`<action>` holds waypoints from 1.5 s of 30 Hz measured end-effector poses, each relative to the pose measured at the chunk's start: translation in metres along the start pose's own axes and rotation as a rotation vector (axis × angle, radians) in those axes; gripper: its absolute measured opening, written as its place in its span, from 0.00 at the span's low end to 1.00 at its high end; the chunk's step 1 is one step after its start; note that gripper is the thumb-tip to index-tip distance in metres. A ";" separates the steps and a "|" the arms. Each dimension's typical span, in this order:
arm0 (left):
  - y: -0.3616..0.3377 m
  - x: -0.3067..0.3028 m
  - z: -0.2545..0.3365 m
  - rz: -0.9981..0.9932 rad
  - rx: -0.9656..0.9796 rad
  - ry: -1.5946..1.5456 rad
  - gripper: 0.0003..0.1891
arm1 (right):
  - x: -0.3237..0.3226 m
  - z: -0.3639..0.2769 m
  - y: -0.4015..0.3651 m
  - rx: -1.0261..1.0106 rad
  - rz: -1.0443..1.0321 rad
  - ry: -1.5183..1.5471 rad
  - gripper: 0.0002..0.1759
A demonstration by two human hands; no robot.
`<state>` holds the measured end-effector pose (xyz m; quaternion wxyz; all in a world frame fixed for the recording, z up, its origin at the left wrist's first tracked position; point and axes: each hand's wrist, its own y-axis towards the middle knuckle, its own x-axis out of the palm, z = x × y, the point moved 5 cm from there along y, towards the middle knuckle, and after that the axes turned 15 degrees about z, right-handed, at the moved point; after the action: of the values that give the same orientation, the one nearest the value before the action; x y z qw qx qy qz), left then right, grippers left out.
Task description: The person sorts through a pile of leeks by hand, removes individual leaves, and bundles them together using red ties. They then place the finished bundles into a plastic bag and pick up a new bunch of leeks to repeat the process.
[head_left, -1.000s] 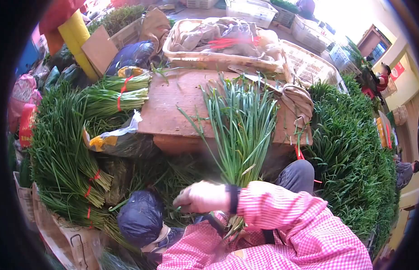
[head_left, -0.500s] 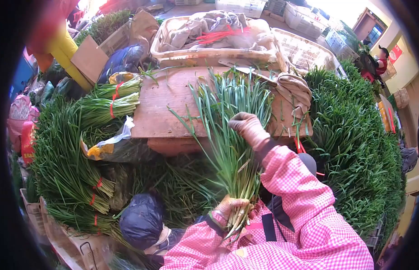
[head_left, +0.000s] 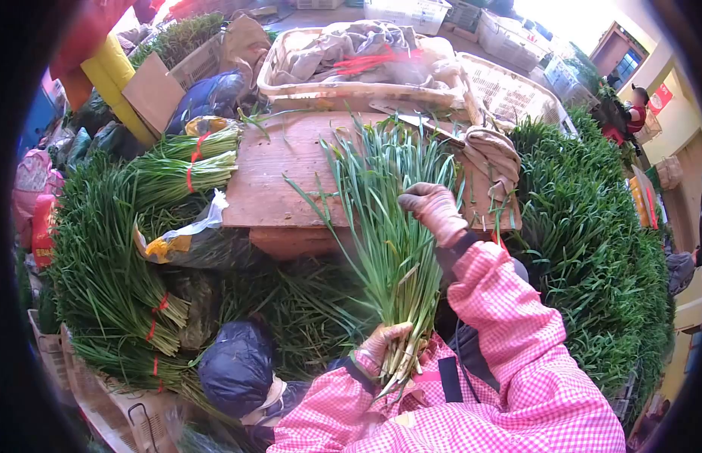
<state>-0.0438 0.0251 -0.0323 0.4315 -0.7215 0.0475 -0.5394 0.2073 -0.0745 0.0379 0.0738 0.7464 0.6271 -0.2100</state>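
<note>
My left hand (head_left: 380, 345) is closed around the pale lower stalks of a loose bunch of garlic chives (head_left: 387, 253). The bunch leans away from me, its leaf tips reaching over a wooden board (head_left: 283, 177). In a dirty glove, my right hand (head_left: 435, 211) hovers over the right side of the leaves. Its fingers are pinched together; whatever is between them is too small to make out. At the board's far side lies a knife (head_left: 411, 117), close to a bunched cloth (head_left: 493, 155).
Bundles tied with red bands (head_left: 192, 170) lie to the left. A dense heap of greens (head_left: 592, 257) fills the right side. Behind the board stands a plastic crate (head_left: 366, 90) with cloth and red strips. A dark plastic-wrapped object (head_left: 236, 370) is near my left arm.
My right hand has moved slightly to the right, still pinched. My left hand keeps its hold on the stalks, and the bunch has barely shifted.
</note>
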 end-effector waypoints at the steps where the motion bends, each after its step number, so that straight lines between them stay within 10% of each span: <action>1: -0.001 0.000 -0.001 0.000 -0.012 -0.030 0.20 | -0.009 0.000 0.005 -0.238 -0.028 0.013 0.07; 4: -0.001 0.001 -0.001 0.004 -0.015 -0.033 0.19 | -0.037 -0.045 -0.028 0.024 -0.078 0.267 0.07; 10: 0.002 -0.003 -0.002 0.021 -0.019 0.030 0.17 | -0.063 -0.079 -0.036 -0.194 -0.081 0.096 0.07; 18: -0.007 0.008 -0.005 -0.097 -0.014 -0.146 0.20 | -0.108 -0.146 -0.036 -0.164 0.122 0.642 0.07; 26: 0.003 -0.002 -0.006 -0.076 -0.025 -0.043 0.23 | -0.040 -0.250 -0.127 -0.990 -0.644 0.663 0.17; 30: 0.004 -0.001 -0.010 -0.056 -0.003 -0.070 0.25 | 0.020 -0.237 -0.212 -0.525 -1.059 0.519 0.14; 33: 0.000 -0.005 -0.006 0.008 -0.065 0.021 0.22 | 0.024 -0.189 -0.165 -0.392 -0.701 -0.051 0.12; 35: -0.002 -0.002 -0.004 -0.047 -0.027 0.004 0.22 | 0.011 -0.132 -0.106 -0.993 -0.251 -0.530 0.13; 37: -0.003 0.003 -0.002 -0.098 0.005 -0.007 0.21 | -0.003 -0.070 -0.082 -0.631 -0.300 -0.768 0.19; 42: 0.006 -0.003 -0.001 -0.094 0.054 0.038 0.23 | 0.003 -0.009 -0.092 -0.557 -0.259 -0.944 0.17; 45: 0.007 -0.005 -0.003 -0.112 0.053 0.009 0.27 | -0.005 -0.012 -0.096 -0.101 -0.356 -0.259 0.13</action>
<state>-0.0453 0.0213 -0.0406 0.4197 -0.7090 -0.0053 -0.5667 0.1164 -0.0550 0.0657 0.1528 0.5864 0.7439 -0.2820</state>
